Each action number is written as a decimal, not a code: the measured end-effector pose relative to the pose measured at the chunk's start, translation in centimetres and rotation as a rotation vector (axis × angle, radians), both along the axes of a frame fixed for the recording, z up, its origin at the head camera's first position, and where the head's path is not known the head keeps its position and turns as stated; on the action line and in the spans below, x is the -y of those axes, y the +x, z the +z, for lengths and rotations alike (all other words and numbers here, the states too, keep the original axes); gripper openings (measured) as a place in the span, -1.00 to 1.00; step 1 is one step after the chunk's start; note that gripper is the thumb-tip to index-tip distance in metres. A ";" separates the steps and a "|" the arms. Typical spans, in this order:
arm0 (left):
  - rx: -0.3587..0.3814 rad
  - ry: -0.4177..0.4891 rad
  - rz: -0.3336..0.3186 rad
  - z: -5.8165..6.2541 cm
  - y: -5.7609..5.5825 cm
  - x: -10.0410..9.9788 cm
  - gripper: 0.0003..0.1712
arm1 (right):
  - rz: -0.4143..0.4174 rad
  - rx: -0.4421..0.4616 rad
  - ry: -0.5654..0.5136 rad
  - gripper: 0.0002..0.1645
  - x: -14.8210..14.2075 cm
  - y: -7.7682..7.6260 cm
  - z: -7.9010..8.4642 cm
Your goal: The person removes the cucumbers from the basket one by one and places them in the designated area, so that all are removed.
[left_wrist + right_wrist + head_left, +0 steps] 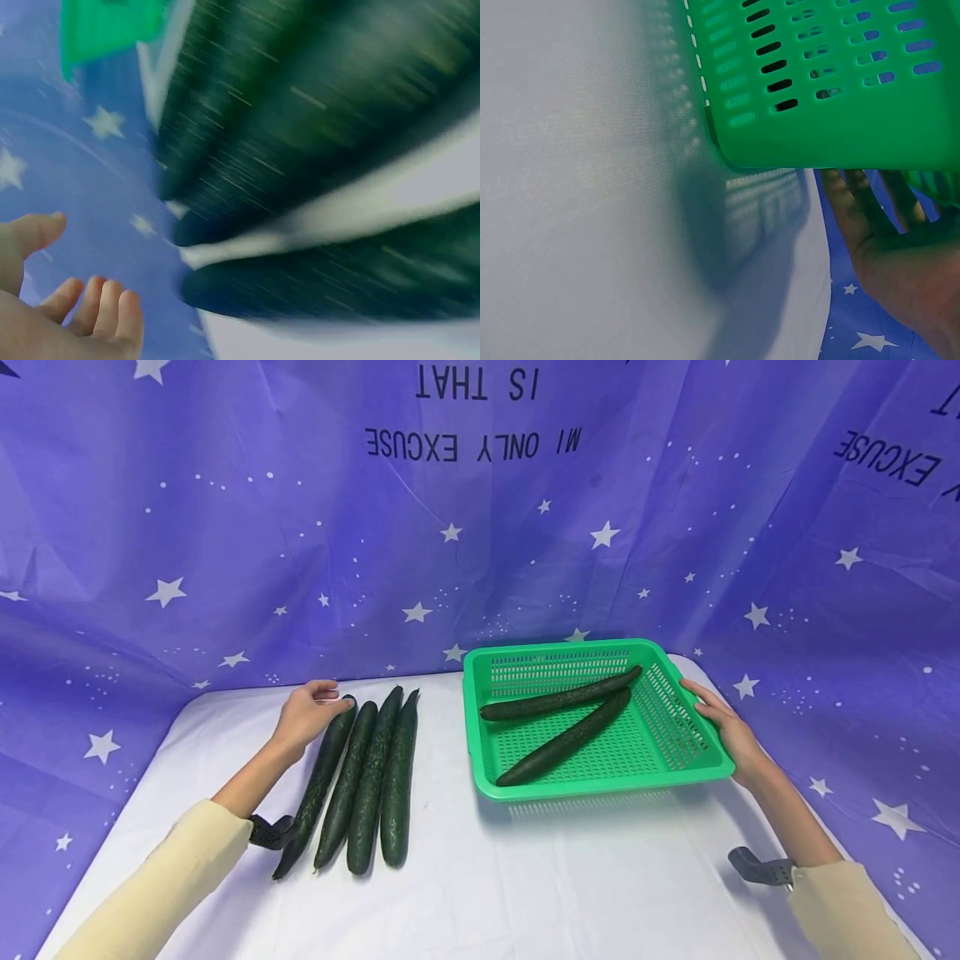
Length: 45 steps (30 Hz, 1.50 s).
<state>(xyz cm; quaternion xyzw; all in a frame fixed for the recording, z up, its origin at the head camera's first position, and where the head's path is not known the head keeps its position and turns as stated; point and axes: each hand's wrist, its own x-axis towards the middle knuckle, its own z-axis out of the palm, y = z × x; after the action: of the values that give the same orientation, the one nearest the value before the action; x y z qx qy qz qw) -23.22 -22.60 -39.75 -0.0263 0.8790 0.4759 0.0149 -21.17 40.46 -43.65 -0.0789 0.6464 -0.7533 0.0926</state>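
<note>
Several dark green cucumbers (367, 785) lie side by side on the white table, pointing away from me. My left hand (307, 714) is at the far end of the leftmost cucumber (318, 785). In the left wrist view this hand (82, 315) has its fingers loosely bent and a gap between it and the blurred cucumbers (322, 277). A green slotted plastic basket (600, 792) stands on the right with two cucumbers (566, 739) inside. My right hand (731, 739) rests against the basket's right side, fingers extended; the rim and wall partly hide it.
A white cloth (555, 885) covers the table. Behind and beside it hangs a purple-blue curtain (420, 560) with white stars and upside-down lettering. The basket's far side stands close to the curtain. A dark wrist mount (273, 832) sits near the leftmost cucumber's near end.
</note>
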 end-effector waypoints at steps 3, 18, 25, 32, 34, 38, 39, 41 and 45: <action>-0.060 0.014 -0.085 1.9 -0.4 -2.2 -0.34 | 0.000 0.001 -0.002 -0.43 0.0 0.1 0.1; -0.161 0.051 -0.445 7.4 -2.3 -16.6 -0.49 | 0.001 0.000 0.011 -0.43 0.0 0.1 0.0; -0.100 0.106 -0.595 6.9 -3.8 -22.3 -0.47 | -0.005 -0.014 0.043 -0.42 0.0 0.1 0.1; -0.051 0.067 -0.657 6.0 -5.1 -27.1 -0.48 | -0.010 -0.002 0.042 -0.41 0.0 0.1 0.2; -0.021 0.078 -0.657 5.5 -5.4 -28.3 -0.49 | -0.011 0.004 0.040 -0.41 -0.1 0.1 0.1; 0.041 0.091 -0.658 4.4 -5.7 -30.4 -0.49 | -0.019 0.006 0.053 -0.41 -0.3 0.0 0.0; 0.056 0.083 -0.661 4.1 -5.8 -30.8 -0.50 | -0.021 0.007 0.053 -0.41 -0.3 0.0 0.0; 0.091 0.054 -0.680 3.7 -5.9 -31.5 -0.49 | -0.024 0.014 0.050 -0.41 -0.3 0.1 0.0; 0.156 0.006 -0.726 2.5 -6.3 -32.5 -0.50 | -0.034 0.024 0.036 -0.41 -0.2 0.1 0.2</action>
<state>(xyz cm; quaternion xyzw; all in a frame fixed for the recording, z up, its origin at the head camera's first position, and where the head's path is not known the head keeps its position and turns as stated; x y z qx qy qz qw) -29.54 9.91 -37.27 0.2508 0.8259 0.4388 0.2497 -21.04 40.63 -43.50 -0.0572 0.6598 -0.7439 0.0890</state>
